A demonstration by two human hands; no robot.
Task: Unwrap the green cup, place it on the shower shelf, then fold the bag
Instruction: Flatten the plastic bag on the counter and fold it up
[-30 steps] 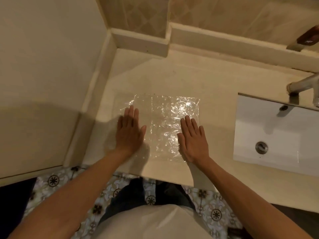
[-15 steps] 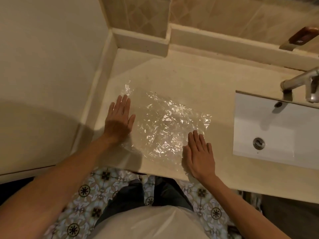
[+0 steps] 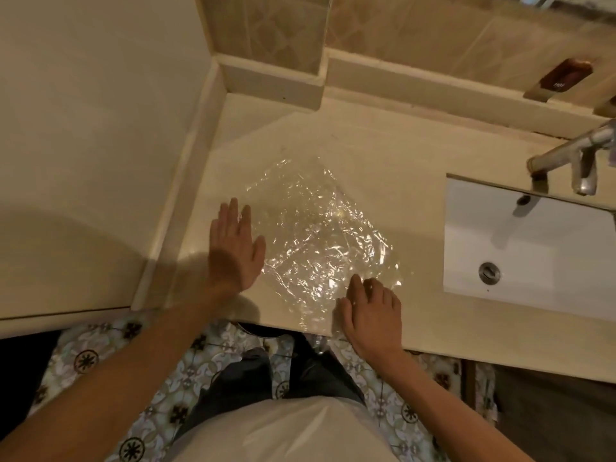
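A clear, crinkled plastic bag (image 3: 316, 235) lies spread flat on the beige counter (image 3: 393, 155), turned at an angle. My left hand (image 3: 235, 245) rests flat, fingers together, at the bag's left edge. At the bag's near right corner, by the counter's front edge, my right hand (image 3: 370, 311) presses down with its fingers slightly bent on the plastic. Neither hand grips anything. No green cup or shower shelf is in view.
A white sink basin (image 3: 533, 248) with a metal drain (image 3: 489, 271) is set in the counter at the right, under a chrome tap (image 3: 573, 158). A raised ledge (image 3: 273, 81) and tiled wall close the back. A plain wall (image 3: 83, 128) bounds the left. Patterned floor tiles (image 3: 166, 371) lie below.
The bag has been turned clockwise on the counter. My left hand slid to its left edge and my right hand moved down to its near right corner.
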